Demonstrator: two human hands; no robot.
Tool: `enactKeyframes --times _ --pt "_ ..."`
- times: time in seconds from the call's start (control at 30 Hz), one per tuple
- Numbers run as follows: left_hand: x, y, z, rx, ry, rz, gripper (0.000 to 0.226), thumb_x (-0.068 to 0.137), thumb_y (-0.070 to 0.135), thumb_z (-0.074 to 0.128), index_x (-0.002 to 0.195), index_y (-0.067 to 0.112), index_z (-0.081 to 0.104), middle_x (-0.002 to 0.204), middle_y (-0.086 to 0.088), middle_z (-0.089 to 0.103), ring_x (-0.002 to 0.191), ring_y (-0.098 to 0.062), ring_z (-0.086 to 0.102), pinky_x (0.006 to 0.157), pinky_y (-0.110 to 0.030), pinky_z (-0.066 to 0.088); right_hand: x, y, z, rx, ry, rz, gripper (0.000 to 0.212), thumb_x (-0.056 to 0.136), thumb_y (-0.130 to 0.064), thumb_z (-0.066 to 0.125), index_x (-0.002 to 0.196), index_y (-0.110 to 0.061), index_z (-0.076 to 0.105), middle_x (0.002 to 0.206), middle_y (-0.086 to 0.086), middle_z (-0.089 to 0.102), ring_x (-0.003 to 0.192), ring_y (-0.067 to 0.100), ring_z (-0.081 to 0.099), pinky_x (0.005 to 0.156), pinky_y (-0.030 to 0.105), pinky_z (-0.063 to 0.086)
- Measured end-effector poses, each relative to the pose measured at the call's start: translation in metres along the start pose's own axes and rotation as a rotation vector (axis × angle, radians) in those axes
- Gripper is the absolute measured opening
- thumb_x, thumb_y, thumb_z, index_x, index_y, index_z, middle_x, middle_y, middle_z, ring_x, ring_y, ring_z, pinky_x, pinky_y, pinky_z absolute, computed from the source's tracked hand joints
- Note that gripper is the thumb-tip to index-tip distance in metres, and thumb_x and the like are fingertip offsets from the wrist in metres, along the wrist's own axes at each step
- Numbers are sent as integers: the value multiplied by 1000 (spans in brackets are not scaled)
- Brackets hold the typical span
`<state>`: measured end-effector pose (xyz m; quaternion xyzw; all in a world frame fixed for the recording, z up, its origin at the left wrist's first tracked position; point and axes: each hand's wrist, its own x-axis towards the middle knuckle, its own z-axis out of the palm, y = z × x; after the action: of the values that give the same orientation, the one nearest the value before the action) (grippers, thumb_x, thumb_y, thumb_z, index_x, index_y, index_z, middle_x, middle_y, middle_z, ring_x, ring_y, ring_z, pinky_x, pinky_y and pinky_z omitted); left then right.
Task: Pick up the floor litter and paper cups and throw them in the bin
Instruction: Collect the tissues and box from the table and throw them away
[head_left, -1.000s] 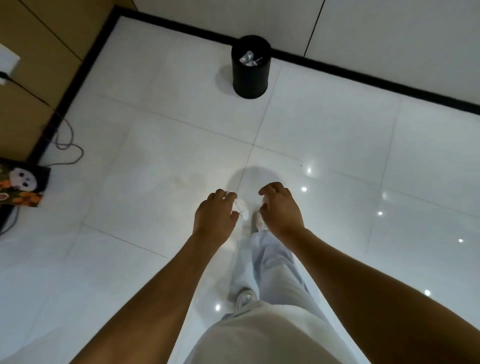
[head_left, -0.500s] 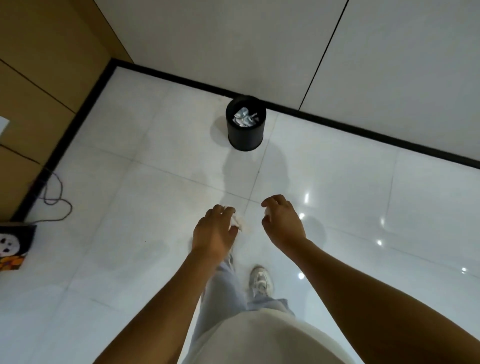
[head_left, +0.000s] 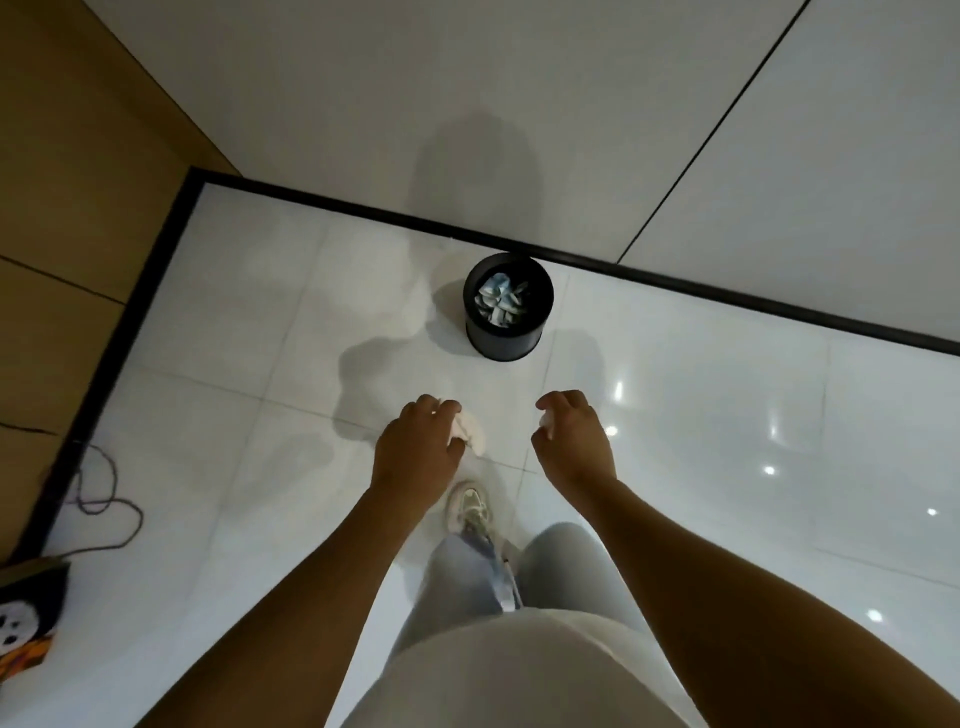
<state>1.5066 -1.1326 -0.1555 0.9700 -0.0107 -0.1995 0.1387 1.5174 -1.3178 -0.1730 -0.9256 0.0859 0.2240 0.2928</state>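
Note:
A black round bin (head_left: 508, 332) stands on the white tiled floor against the black skirting of the far wall, with crumpled litter (head_left: 500, 304) inside it. My left hand (head_left: 415, 452) is held out in front of me and grips a crumpled whitish paper piece (head_left: 470, 434) that sticks out to its right. My right hand (head_left: 574, 439) is level with it, fingers curled round a small white scrap (head_left: 545, 418) that barely shows. Both hands hover short of the bin, one on either side of its line.
A brown panelled wall (head_left: 78, 208) closes the left side. A thin cable (head_left: 98, 499) loops on the floor by it, and a printed bag (head_left: 26, 618) sits at the lower left. My shoe (head_left: 470, 506) and legs are below the hands.
I have walked toward the bin, which now appears nearer and lower in view. Both hands keep holding their paper pieces in front of me.

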Motion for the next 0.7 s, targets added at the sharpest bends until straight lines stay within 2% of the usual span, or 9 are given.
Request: enactKeyframes --times 0.13,0.3,0.5,0.7 --pt "59 -8 -11 32 -31 4 41 93 32 56 132 22 48 128 -2 53 114 -19 52 86 -29 49 53 -9 -7 2 -6 21 38 89 -5 51 125 -16 56 131 2 49 115 22 51 88 29 49" --pt "142 -7 -14 31 -38 -19 40 93 29 55 131 20 49 125 -5 54 113 -22 53 86 -32 49 132 -8 -20 9 -17 11 38 90 -8 53 127 -14 55 133 5 49 116 25 53 93 35 49" --pt "227 -5 10 85 -97 16 40 93 31 54 132 20 48 128 -5 54 112 -21 53 85 -30 50 236 4 -19 -15 -21 21 45 89 -8 55 133 -15 50 135 7 48 116 26 53 92 38 52" --pt "284 -19 38 55 -119 -17 43 92 33 56 133 19 49 129 -7 54 115 -23 53 87 -31 48 323 7 13 -46 -60 3 46 88 -9 55 134 -13 48 132 10 47 115 29 51 88 41 53"
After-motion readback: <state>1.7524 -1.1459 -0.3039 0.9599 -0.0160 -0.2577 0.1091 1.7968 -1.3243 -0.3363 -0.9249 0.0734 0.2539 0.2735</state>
